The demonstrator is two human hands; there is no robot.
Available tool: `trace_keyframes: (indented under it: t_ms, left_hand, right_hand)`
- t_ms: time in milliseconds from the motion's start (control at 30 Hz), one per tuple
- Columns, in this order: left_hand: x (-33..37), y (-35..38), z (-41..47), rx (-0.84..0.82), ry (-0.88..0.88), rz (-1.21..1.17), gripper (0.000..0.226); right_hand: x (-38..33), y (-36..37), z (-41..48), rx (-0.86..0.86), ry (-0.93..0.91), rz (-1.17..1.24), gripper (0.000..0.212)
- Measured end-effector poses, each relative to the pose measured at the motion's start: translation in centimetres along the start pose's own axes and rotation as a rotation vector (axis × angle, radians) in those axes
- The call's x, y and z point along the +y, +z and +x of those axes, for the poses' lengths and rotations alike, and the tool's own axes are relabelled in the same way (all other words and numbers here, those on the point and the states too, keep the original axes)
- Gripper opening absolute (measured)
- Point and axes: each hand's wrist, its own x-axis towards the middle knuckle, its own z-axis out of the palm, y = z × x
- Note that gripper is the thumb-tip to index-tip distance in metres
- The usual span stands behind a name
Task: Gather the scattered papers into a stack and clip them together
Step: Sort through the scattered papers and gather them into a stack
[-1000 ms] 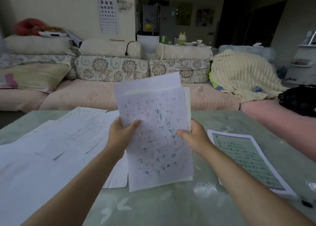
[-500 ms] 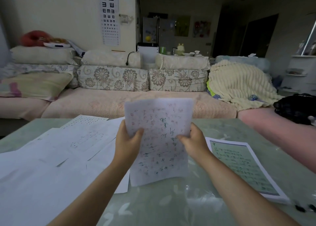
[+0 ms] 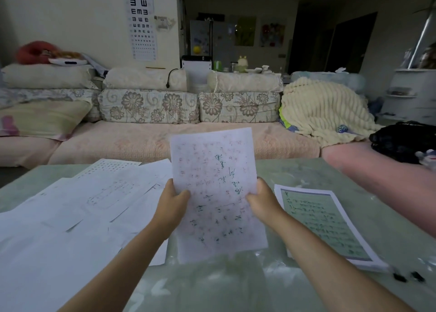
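Head view, dim room, edges soft. Left hand [image 3: 171,202] and right hand [image 3: 262,204] hold the stack [image 3: 215,193] upright over the table [image 3: 236,288], one hand on each side edge at about mid-height. Each thumb is pressed on the front face. The other fingers are behind the paper and hidden, so the grip reads as a pinch from both sides. The stack's edges line up so closely that the sheet count cannot be told. Its front carries faint reddish marks and some teal handwriting, not legible. Whether the lower edge touches the table or hangs just above it cannot be told. Loose sheets [image 3: 70,217] lie overlapped and fanned on the table to the left, partly behind the left forearm and cut off at the frame's left edge; their faint print is unreadable. A green sheet [image 3: 323,222] with a white border lies flat just right of the right hand, its near edge partly covered by the right forearm. Beside its near right corner sit two small dark objects [image 3: 400,277], too small to identify. Sofa [image 3: 146,144] beyond the table, blanket [image 3: 323,108] heaped on its right end.
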Motion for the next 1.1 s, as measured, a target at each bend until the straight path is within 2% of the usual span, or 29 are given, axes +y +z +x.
trace_keyframes:
  t_ms: [133,233,333,400,467,633,767,833,933,1000,1100]
  left_hand:
    - [1.4,3.2,0.1,-0.132,-0.12,0.051,0.023]
    - [1.7,7.5,0.3,-0.237,-0.241,0.063,0.026]
    - [1.5,12.4,0.9,-0.31,-0.242,0.128,0.025]
    - [1.4,15.7,1.1,-0.351,-0.193,0.161,0.017]
    - [1.3,18.9,1.1,-0.393,-0.139,0.201,0.015]
    - [-0.2,25.0,2.0,-0.432,-0.056,0.393,0.029]
    - [-1.2,27.7,1.6,-0.426,-0.041,0.705,0.034]
    - [-1.6,28.3,1.6,-0.415,-0.055,0.793,0.042]
    - [-1.8,29.0,2.1,-0.405,-0.101,0.696,0.039]
    - [-1.8,29.2,2.3,-0.395,-0.119,0.616,0.032]
    - [-2.0,28.9,2.3,-0.399,-0.125,0.553,0.025]
  right_hand:
    - [1.4,-3.9,0.7,0.038,0.162,0.037,0.028]
    - [3.5,-7.6,1.1,0.097,0.261,0.057,0.036]
    - [5.9,-11.4,1.1,0.17,0.325,0.055,0.025]
    - [7.7,-13.8,1.1,0.239,0.332,0.02,0.02]
    - [9.6,-15.8,1.2,0.301,0.322,-0.047,0.022]
    - [13.6,-18.9,1.9,0.344,0.331,-0.238,0.022]
    - [15.8,-19.8,2.4,0.275,0.468,-0.494,0.015]
    - [16.3,-20.0,2.6,0.252,0.57,-0.648,0.03]
    - [16.6,-20.7,2.9,0.241,0.623,-0.608,0.03]
    - [16.8,-21.0,3.0,0.261,0.609,-0.489,0.02]
    - [16.7,-20.7,2.4,0.257,0.567,-0.41,0.023]
